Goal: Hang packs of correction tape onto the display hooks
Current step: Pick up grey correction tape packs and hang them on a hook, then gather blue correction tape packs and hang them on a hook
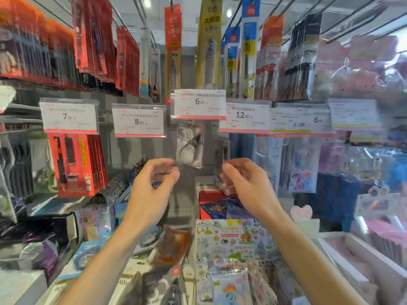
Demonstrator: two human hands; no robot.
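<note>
Left hand (154, 181) and right hand (240, 179) hover with loosely curled fingers, holding nothing, at seven and five o'clock below the clear-plastic hanging pack (190, 144).

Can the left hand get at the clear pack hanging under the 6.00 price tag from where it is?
Probably yes. The left hand is raised just below and left of the clear pack, fingertips near its lower corner, with nothing between them. Blur hides whether they already touch.

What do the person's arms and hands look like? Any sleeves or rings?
Both arms are bare from the bottom of the picture up to the wrists, with no sleeves in view. The left hand and right hand show no gloves, rings, watch or bracelets. The picture is a little blurry.
</note>
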